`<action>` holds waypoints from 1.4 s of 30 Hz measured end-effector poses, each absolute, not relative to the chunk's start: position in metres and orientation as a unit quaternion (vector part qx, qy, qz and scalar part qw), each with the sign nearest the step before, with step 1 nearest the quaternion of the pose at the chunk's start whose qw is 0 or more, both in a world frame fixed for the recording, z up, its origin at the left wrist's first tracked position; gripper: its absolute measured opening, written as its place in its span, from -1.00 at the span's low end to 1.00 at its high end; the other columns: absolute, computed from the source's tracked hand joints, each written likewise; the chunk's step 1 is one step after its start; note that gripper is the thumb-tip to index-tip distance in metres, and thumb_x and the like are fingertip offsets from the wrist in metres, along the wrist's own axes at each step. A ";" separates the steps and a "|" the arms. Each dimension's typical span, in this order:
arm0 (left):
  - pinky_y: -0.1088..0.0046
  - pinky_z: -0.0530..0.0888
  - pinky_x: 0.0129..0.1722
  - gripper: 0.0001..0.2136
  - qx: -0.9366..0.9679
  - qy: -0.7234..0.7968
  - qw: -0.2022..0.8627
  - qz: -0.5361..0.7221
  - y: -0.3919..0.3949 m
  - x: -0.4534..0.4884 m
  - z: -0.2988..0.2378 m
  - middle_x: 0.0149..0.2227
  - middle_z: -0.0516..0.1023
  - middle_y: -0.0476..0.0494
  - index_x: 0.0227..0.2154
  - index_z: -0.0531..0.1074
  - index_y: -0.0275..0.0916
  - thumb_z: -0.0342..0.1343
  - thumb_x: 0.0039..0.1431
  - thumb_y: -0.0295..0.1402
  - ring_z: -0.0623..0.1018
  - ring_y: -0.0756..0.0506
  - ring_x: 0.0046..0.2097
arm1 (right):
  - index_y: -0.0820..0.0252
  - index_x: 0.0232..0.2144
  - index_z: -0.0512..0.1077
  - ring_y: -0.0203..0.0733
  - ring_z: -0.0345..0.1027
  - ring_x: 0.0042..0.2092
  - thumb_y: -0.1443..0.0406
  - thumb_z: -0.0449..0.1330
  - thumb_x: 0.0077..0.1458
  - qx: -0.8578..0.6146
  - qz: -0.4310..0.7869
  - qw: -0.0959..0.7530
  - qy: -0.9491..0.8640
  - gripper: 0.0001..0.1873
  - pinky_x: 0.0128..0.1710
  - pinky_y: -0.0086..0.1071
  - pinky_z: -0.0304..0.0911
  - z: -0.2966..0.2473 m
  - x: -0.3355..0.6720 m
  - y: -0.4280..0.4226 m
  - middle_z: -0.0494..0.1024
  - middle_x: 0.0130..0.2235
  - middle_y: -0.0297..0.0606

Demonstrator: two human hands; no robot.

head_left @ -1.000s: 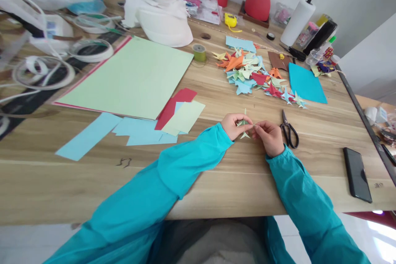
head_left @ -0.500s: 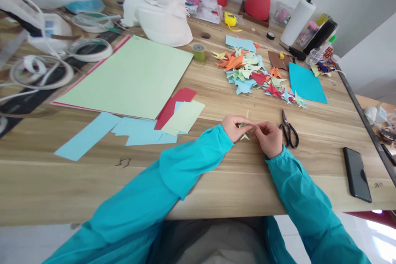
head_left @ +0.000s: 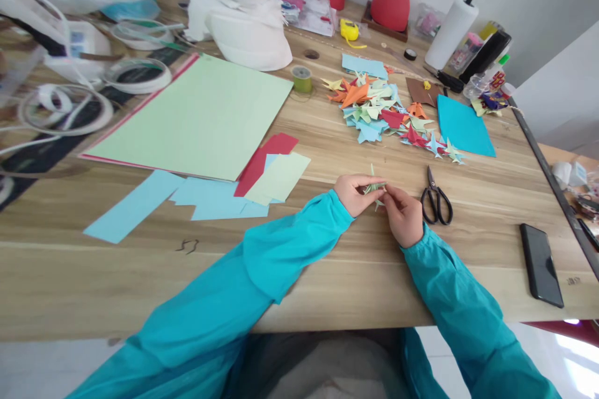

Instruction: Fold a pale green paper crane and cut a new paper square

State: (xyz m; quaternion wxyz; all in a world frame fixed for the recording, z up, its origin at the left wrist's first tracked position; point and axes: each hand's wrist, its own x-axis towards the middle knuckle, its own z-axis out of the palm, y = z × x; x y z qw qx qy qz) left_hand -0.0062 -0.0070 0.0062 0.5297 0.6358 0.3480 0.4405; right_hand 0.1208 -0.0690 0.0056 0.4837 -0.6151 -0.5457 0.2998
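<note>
Between my hands, close above the table, is a small pale green folded paper crane (head_left: 374, 187), partly covered by fingers. My left hand (head_left: 352, 194) pinches it from the left, thumb and fingers stretched toward its tip. From the other side my right hand (head_left: 404, 214) closes thumb and forefinger on its right end. Black-handled scissors (head_left: 437, 198) lie just right of my right hand, blades partly apart. Farther back is a heap of folded paper cranes (head_left: 369, 103) in orange, red, blue and pale green.
Left of my hands are cut paper strips (head_left: 229, 199) and a large pale green sheet stack (head_left: 201, 118). A green thread spool (head_left: 302, 79) stands behind them. Cable coils (head_left: 65, 109) and a white cap (head_left: 248, 31) lie far left, a phone (head_left: 541, 265) at right.
The paper crane has turned between my fingers. My right hand has shifted slightly down and left, its fingertips now closer under the crane.
</note>
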 end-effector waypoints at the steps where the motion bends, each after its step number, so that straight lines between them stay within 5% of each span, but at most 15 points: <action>1: 0.46 0.46 -0.26 -0.75 0.636 0.347 0.530 0.440 -0.007 -0.007 0.006 -0.27 0.58 -0.21 -0.29 0.54 -0.32 0.20 -0.11 -0.37 0.54 -0.07 -0.27 | 0.14 -0.21 0.47 -0.11 0.46 -0.32 0.20 0.11 0.05 -0.609 0.308 0.484 -0.547 -0.73 -0.34 -0.26 0.40 0.005 0.121 -0.069 0.56 -0.28 -0.19; 10: 0.44 0.47 -0.23 -0.73 0.599 0.348 0.558 0.456 -0.004 -0.007 0.003 -0.28 0.58 -0.22 -0.31 0.54 -0.33 0.23 -0.16 -0.38 0.55 -0.09 -0.25 | 0.14 -0.22 0.49 -0.17 0.44 -0.46 0.20 0.08 0.07 -0.582 0.313 0.460 -0.593 -0.73 -0.42 -0.30 0.37 0.008 0.125 -0.068 0.57 -0.39 -0.25; 21: 0.43 0.44 -0.45 -0.68 0.429 0.316 0.746 0.400 0.004 -0.010 0.007 -0.53 0.56 -0.12 -0.46 0.54 -0.36 0.36 -0.40 -0.34 0.48 0.01 -0.54 | 0.13 -0.24 0.47 -0.21 0.41 -0.47 0.19 0.16 0.01 -0.577 0.313 0.519 -0.547 -0.75 -0.42 -0.30 0.37 0.021 0.129 -0.064 0.55 -0.44 -0.26; 33: 0.44 0.48 -0.37 -0.52 0.521 0.330 0.690 0.380 0.006 -0.012 0.003 -0.42 0.57 -0.16 -0.36 0.51 -0.37 0.37 -0.46 -0.26 0.53 -0.04 -0.42 | 0.17 -0.38 0.45 -0.22 0.41 -0.42 0.19 0.13 0.04 -0.588 0.256 0.466 -0.609 -0.82 -0.35 -0.32 0.34 0.019 0.133 -0.063 0.53 -0.45 -0.24; 42: 0.50 0.47 -0.43 -0.59 0.498 0.346 0.690 0.395 0.003 -0.011 0.009 -0.47 0.55 -0.11 -0.35 0.52 -0.36 0.34 -0.37 -0.27 0.49 0.02 -0.49 | 0.14 -0.39 0.47 -0.20 0.41 -0.42 0.23 0.15 0.03 -0.602 0.208 0.449 -0.627 -0.86 -0.37 -0.32 0.32 0.018 0.133 -0.065 0.54 -0.43 -0.23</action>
